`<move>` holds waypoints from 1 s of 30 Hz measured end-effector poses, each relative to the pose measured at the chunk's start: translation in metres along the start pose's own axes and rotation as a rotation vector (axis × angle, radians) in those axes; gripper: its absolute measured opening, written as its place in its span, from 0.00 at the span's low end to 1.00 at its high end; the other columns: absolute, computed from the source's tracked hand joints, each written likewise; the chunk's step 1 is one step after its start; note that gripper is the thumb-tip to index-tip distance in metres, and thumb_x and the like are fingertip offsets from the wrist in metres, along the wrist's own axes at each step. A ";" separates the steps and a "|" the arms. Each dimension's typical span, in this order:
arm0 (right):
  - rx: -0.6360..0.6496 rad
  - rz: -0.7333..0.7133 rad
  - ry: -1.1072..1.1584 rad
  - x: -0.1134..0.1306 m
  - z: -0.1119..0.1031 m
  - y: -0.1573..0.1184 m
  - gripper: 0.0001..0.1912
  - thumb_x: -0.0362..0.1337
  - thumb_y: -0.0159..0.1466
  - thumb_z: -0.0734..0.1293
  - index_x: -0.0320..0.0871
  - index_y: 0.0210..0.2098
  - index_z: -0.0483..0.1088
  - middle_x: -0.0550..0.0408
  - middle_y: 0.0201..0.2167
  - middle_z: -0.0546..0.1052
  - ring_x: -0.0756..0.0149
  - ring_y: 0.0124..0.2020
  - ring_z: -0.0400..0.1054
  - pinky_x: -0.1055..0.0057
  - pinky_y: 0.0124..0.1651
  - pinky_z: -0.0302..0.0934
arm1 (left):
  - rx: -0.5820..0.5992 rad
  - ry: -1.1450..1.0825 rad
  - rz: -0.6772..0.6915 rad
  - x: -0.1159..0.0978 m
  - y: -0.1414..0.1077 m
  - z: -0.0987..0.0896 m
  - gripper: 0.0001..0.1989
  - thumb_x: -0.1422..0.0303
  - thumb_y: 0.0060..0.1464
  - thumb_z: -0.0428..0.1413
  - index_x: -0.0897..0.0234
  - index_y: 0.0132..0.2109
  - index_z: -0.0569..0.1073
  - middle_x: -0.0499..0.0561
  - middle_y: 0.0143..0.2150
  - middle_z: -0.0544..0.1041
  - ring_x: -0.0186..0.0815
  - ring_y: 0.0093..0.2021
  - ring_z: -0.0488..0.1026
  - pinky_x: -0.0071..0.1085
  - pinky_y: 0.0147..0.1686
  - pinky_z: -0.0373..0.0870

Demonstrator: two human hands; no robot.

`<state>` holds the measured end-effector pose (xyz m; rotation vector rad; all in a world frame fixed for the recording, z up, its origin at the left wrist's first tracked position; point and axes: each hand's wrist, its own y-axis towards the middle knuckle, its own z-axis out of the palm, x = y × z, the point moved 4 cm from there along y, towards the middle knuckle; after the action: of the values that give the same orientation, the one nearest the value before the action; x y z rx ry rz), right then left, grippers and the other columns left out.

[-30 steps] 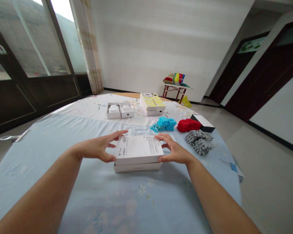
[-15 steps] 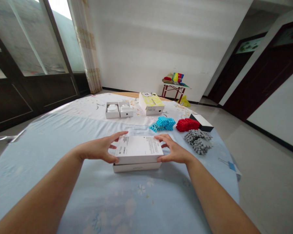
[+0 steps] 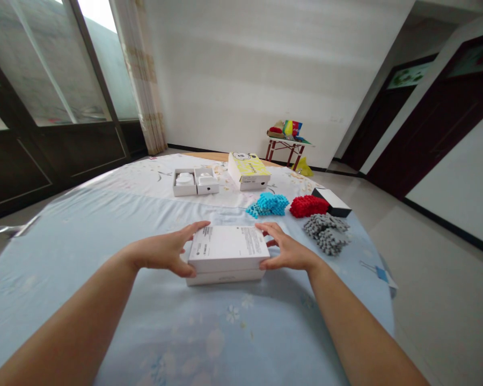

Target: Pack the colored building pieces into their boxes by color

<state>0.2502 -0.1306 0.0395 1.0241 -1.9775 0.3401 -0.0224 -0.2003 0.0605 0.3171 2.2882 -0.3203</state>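
A white box [image 3: 227, 276] sits on the blue tablecloth in front of me. Over it is a second white piece with small printed text, which looks like the upper part of the box [image 3: 227, 246]. Only a thin seam shows between the two. My left hand [image 3: 171, 249] grips the left end of the upper part, thumb low at the near corner and fingers on the far side. My right hand [image 3: 284, 247] holds the right end in the same way. Some fingertips are hidden behind the box.
Beyond my hands lie blue [image 3: 268, 205], red [image 3: 309, 206] and grey [image 3: 327, 233] bundles of knobbly material. A black-and-white box [image 3: 334, 202] stands at the right edge. Farther back are a small open white box [image 3: 185, 188] with white items and a yellow-and-white box [image 3: 248, 171].
The upper part of the box has come down onto the lower one, and the gap along the front has narrowed to a seam. Both hands have lowered slightly with it.
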 end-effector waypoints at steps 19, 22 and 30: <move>-0.109 0.147 0.333 -0.022 0.007 0.014 0.41 0.42 0.48 0.71 0.50 0.58 0.51 0.48 0.57 0.59 0.56 0.55 0.56 0.59 0.48 0.60 | -0.011 -0.233 0.029 0.017 0.020 0.002 0.49 0.66 0.35 0.61 0.53 0.63 0.46 0.54 0.52 0.68 0.42 0.43 0.72 0.33 0.39 0.69; -0.139 0.160 0.333 -0.023 0.008 0.017 0.40 0.43 0.50 0.71 0.50 0.58 0.52 0.49 0.58 0.58 0.56 0.55 0.56 0.58 0.50 0.59 | -0.048 -0.233 0.038 0.016 0.022 0.001 0.46 0.65 0.36 0.61 0.54 0.62 0.49 0.54 0.52 0.68 0.43 0.45 0.70 0.34 0.40 0.69; -0.103 0.133 0.314 -0.020 0.007 0.016 0.40 0.42 0.49 0.71 0.50 0.58 0.52 0.48 0.57 0.59 0.56 0.55 0.56 0.59 0.48 0.61 | 0.015 -0.289 0.049 0.016 0.019 0.005 0.48 0.64 0.37 0.61 0.54 0.63 0.45 0.54 0.50 0.68 0.44 0.46 0.70 0.36 0.41 0.70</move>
<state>0.2397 -0.1138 0.0215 0.7266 -1.7615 0.4388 -0.0234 -0.1816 0.0430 0.3121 1.9923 -0.3350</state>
